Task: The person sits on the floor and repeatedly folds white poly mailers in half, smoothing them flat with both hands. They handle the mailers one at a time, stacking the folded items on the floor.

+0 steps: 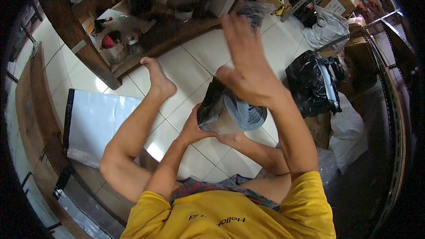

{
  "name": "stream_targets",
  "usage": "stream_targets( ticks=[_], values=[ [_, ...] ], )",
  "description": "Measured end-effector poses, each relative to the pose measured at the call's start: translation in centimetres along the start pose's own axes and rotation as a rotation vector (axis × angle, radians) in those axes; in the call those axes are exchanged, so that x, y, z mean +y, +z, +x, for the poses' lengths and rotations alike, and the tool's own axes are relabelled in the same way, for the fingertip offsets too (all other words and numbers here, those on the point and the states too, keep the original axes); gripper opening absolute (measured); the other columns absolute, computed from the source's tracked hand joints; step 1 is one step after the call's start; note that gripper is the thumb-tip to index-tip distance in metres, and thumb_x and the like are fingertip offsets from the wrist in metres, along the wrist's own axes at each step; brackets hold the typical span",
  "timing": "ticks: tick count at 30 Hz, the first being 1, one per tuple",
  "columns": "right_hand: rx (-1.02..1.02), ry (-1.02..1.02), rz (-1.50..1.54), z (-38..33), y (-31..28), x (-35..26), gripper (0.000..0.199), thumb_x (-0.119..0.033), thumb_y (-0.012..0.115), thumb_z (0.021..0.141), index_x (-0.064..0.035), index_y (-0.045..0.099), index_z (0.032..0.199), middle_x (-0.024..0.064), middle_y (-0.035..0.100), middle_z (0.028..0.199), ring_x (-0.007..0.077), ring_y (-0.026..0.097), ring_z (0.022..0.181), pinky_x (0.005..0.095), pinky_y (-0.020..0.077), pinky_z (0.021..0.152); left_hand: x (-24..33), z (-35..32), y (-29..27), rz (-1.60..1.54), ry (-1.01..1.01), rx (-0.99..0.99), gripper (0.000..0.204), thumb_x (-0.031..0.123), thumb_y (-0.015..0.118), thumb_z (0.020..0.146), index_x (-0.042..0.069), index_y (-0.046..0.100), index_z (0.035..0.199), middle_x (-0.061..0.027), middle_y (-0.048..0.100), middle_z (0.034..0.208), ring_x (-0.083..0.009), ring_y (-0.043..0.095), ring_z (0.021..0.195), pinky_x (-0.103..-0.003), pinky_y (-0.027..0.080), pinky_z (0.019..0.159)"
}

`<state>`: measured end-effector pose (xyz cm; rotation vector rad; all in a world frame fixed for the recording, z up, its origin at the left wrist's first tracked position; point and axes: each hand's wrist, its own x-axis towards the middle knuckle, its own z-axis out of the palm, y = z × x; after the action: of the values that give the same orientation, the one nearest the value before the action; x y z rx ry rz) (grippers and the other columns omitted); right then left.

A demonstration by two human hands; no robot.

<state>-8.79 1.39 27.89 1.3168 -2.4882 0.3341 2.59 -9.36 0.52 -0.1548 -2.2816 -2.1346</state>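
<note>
"sheeting point(99, 119), white and black-edged, lies at frame left. centre?"
"the grey roll point(233, 109); left grip point(195, 127) grasps its lower left."
"right grip point(249, 67)?"
"released, blurred, upper centre; can't tell if it touches the roll. then, at right, a black bag point(310, 84)."

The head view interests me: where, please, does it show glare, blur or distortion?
Head view: glare whitens patches of floor tile; the right hand is blurred, the left hand on the plastic roll sharper; fisheye distortion bows the wooden beam at left; corners are black.
</note>
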Motion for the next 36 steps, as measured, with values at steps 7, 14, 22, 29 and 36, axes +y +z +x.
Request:
stream_targets(
  ticks=[7, 14, 22, 29, 36],
  values=[
    [-0.153, -0.090, -0.011, -2.8, 0.1, -1.9, 0.100, -0.068, 0.059, 0.083, -0.0068, 0.026, 0.155, 0.0366, 0.025, 0.152, 0.0604, 0.025, 0.138, 0.0745, 0.0174, 0.108, -1.2, -0.1, 0.1, 0.063, -0.032, -0.051, 0.130, 0.037, 0.098, 0.049, -0.002, 0.025, 0.149, -0.0221, 0.042, 0.145, -0.0323, 0.044, 0.136, -0.040, 0.036, 0.114],
    [-0.226, -0.087, 0.089, -3.5, -0.5, -3.8, 0.104, -0.071, 0.060, 0.080, -0.0058, 0.028, 0.154, 0.0351, 0.019, 0.155, 0.0588, 0.017, 0.142, 0.0743, 0.0151, 0.109, -0.4, 0.3, -0.1, -0.048, -0.011, -0.089, 0.132, 0.036, 0.098, 0.052, -0.002, 0.021, 0.152, -0.0233, 0.043, 0.146, -0.0325, 0.042, 0.138, -0.040, 0.035, 0.115],
    [-0.116, 0.046, 0.043, -2.7, -0.8, -0.1, 0.108, -0.062, 0.064, 0.078, -0.0021, 0.019, 0.156, 0.0380, 0.017, 0.155, 0.0564, 0.014, 0.145, 0.0687, 0.0091, 0.115, 1.0, 0.6, -0.6, -0.005, -0.048, -0.003, 0.129, 0.034, 0.097, 0.056, 0.000, 0.019, 0.153, -0.0238, 0.044, 0.146, -0.0323, 0.044, 0.136, -0.039, 0.036, 0.114],
    [-0.146, 0.043, 0.015, 0.2, -0.1, -0.4, 0.095, -0.063, 0.048, 0.091, -0.0012, 0.016, 0.156, 0.0361, 0.018, 0.156, 0.0551, 0.015, 0.145, 0.0693, 0.0102, 0.114, 0.5, 0.3, -0.7, 0.017, -0.036, -0.017, 0.129, 0.033, 0.097, 0.056, 0.000, 0.019, 0.153, -0.0227, 0.047, 0.141, -0.0328, 0.049, 0.131, -0.040, 0.039, 0.111],
    [-0.100, 0.048, 0.008, -0.9, -2.1, -0.7, 0.100, -0.061, 0.056, 0.086, 0.0003, 0.018, 0.156, 0.0356, 0.020, 0.156, 0.0537, 0.013, 0.146, 0.0688, 0.0077, 0.115, -1.3, 0.8, -0.3, -0.018, -0.045, -0.002, 0.132, 0.035, 0.096, 0.057, 0.004, 0.014, 0.156, -0.0225, 0.049, 0.139, -0.0335, 0.051, 0.129, -0.040, 0.039, 0.111]
  ],
)
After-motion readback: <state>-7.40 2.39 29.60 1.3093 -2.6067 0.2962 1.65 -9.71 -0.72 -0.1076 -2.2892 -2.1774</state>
